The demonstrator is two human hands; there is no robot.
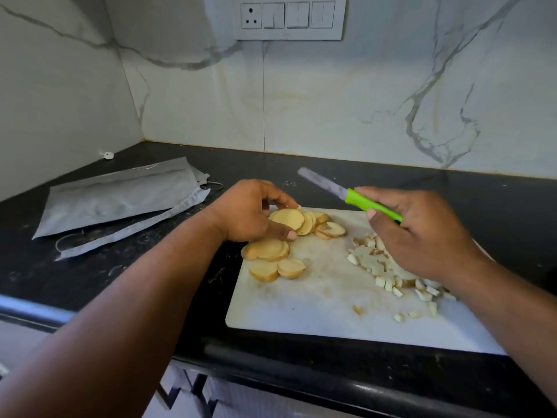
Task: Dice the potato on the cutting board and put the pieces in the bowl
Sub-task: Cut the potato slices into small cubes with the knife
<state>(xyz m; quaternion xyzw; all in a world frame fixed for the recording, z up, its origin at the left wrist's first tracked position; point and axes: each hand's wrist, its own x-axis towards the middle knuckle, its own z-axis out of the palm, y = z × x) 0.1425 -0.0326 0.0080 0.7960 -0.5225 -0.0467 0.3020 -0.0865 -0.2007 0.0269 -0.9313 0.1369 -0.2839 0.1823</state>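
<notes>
A white cutting board point(319, 300) lies on the black counter. Round potato slices point(289, 220) are piled at its far left corner, with more slices point(272, 257) nearer me. My left hand point(250, 211) pinches the top slices of the far pile between thumb and fingers. A heap of small diced potato pieces point(379, 267) lies at the board's right side, partly hidden under my right hand point(422, 233). That hand grips a green-handled knife point(355, 200), held above the board with its blade pointing left and away. No bowl is in view.
Grey foil pouches point(117, 200) lie on the black counter point(126, 267) to the left of the board. A marble wall with a switch panel point(289, 18) rises behind. The counter's front edge runs close below the board.
</notes>
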